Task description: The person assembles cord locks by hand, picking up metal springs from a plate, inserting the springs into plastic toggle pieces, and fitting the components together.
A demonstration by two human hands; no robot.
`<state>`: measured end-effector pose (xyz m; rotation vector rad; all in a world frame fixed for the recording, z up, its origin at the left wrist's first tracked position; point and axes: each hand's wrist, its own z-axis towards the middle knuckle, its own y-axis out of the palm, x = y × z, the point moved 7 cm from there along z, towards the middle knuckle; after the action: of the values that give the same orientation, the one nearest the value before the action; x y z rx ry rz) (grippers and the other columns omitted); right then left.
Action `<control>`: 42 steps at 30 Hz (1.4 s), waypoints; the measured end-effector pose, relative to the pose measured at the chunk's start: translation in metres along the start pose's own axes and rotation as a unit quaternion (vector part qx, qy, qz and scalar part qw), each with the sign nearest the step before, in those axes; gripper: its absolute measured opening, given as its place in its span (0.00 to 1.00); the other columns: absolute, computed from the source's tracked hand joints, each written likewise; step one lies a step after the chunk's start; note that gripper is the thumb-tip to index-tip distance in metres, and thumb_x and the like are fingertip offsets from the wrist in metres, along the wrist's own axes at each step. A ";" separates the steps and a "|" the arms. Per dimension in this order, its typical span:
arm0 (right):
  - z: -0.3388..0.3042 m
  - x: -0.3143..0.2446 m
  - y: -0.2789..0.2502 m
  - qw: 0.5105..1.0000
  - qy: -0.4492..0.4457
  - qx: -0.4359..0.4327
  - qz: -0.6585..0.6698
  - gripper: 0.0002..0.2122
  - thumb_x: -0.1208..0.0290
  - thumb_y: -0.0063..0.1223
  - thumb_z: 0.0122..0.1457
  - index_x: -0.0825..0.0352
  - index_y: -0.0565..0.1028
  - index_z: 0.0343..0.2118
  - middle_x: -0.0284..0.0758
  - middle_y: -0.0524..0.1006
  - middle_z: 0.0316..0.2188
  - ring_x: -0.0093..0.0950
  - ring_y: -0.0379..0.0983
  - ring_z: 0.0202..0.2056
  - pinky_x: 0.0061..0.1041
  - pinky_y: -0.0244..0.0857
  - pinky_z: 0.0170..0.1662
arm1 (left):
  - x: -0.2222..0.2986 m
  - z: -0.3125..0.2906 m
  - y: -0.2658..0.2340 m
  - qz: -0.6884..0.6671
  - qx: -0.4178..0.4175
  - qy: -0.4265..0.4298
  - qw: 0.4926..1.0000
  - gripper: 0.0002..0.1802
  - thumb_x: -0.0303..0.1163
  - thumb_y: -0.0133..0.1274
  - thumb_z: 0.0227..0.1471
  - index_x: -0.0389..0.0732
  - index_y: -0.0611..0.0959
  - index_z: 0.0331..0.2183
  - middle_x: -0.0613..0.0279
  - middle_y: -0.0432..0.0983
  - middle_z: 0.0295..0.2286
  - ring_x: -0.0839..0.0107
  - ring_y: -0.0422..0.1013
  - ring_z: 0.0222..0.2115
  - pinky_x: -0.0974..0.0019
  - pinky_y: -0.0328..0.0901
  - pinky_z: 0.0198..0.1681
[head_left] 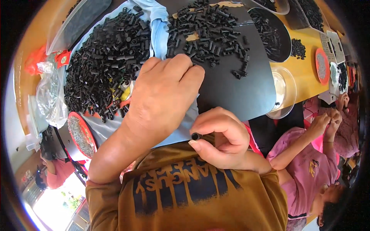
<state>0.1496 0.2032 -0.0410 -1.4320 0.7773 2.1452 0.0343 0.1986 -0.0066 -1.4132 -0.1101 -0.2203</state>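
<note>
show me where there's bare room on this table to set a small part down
The clearest patch is the lower half of the black mat, between the scattered black tubes above and the right hand holding a small black tube. The blue cloth under the left hand is crowded by the big tube pile. The wood beyond the clear bowl is cramped.

The left hand (162,96) hides the parts beneath its fingers.

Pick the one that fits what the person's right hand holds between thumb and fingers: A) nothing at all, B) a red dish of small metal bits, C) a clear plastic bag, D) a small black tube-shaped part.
D: the right hand pinches a small black tube-shaped part between thumb and fingers, its open end showing.
</note>
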 end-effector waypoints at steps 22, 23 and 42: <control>0.007 -0.014 0.069 0.990 -0.052 -0.092 -0.093 0.10 0.75 0.51 0.51 0.71 0.67 0.35 0.41 0.70 0.28 0.29 0.66 0.27 0.29 0.62 0.31 | -0.060 -0.183 -0.049 -0.759 0.099 -0.389 0.513 0.05 0.22 0.44 0.51 0.33 0.73 0.33 0.65 0.66 0.23 0.81 0.60 0.20 0.76 0.55 0.24; 0.008 -0.013 0.076 0.990 -0.041 -0.081 -0.104 0.10 0.72 0.50 0.52 0.71 0.67 0.34 0.40 0.69 0.26 0.29 0.63 0.26 0.29 0.60 0.30 | -0.069 -0.196 -0.058 -0.676 0.154 -0.373 0.616 0.05 0.22 0.45 0.51 0.34 0.74 0.32 0.66 0.67 0.24 0.81 0.61 0.21 0.77 0.56 0.25; 0.006 0.024 0.113 0.980 0.047 -0.123 -0.152 0.11 0.78 0.54 0.52 0.69 0.67 0.38 0.40 0.71 0.33 0.28 0.68 0.32 0.27 0.64 0.37 | -0.135 -0.331 -0.084 -0.054 0.208 -0.545 0.811 0.05 0.28 0.56 0.45 0.40 0.79 0.29 0.57 0.74 0.23 0.59 0.72 0.22 0.63 0.65 0.25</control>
<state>0.0646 0.1248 -0.0377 -1.6665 0.3028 1.9989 -0.1338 -0.1280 -0.0051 -0.9329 -1.1253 0.5333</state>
